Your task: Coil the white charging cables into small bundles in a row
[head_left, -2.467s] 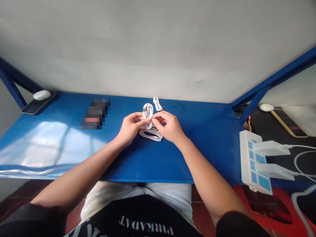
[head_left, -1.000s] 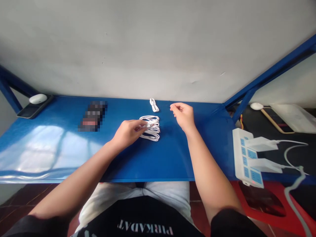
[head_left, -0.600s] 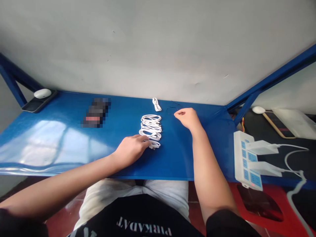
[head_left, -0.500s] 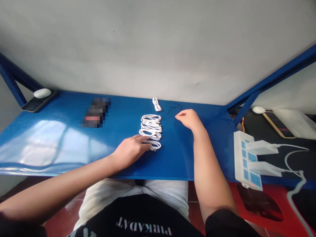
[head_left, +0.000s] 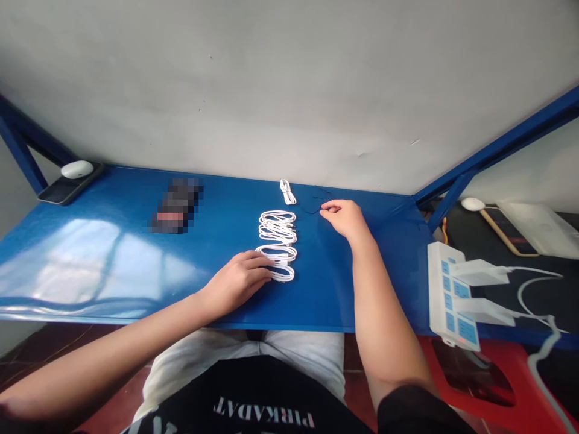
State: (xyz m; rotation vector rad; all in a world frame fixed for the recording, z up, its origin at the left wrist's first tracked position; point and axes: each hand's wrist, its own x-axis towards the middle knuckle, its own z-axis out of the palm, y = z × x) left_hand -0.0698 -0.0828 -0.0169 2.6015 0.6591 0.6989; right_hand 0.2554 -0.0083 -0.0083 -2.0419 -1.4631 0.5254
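A row of several coiled white cables (head_left: 277,242) lies on the blue table (head_left: 113,253). My left hand (head_left: 237,280) rests at the near end of the row, fingers stretched flat and touching the nearest coil. My right hand (head_left: 344,217) is farther back and to the right, fingers pinched on a thin black tie (head_left: 316,202) lying on the table. A small white cable bundle (head_left: 286,191) sits apart near the wall.
A phone with a white oval object on it (head_left: 67,181) lies at the far left corner. A blurred dark item (head_left: 175,205) sits left of the cables. A white power strip (head_left: 452,292) with plugged chargers is at the right, beside a red stool (head_left: 479,380).
My hands let go of a coil and parted. The left hand set it at the near end of the row; the right hand moved back to the black tie.
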